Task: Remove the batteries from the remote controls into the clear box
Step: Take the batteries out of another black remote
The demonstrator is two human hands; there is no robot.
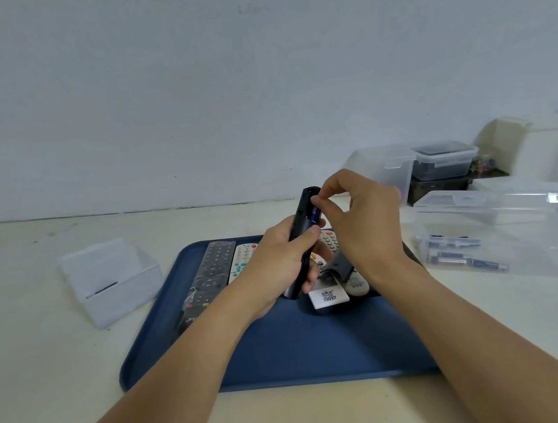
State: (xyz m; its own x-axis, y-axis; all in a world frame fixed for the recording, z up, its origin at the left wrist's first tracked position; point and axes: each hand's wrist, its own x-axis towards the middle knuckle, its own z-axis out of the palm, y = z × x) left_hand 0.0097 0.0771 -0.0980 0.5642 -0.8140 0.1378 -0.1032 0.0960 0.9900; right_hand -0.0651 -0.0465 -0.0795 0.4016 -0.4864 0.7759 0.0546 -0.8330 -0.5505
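My left hand (pixel 284 257) grips a black remote (pixel 305 208) and holds it upright above the blue tray (pixel 285 348). Its battery bay is open and a blue battery (pixel 314 213) shows inside. My right hand (pixel 357 217) reaches in from the right, and its thumb and forefinger pinch at that battery's top end. A clear box (pixel 501 239) with its lid tipped back stands on the table to the right, with several blue batteries (pixel 461 254) lying in it.
On the tray lie a black remote (pixel 211 280), a white remote (pixel 241 261) and more remotes (pixel 336 281) partly hidden behind my hands. An open clear box (pixel 112 280) stands left of the tray. Stacked plastic containers (pixel 438 167) line the back right by the wall.
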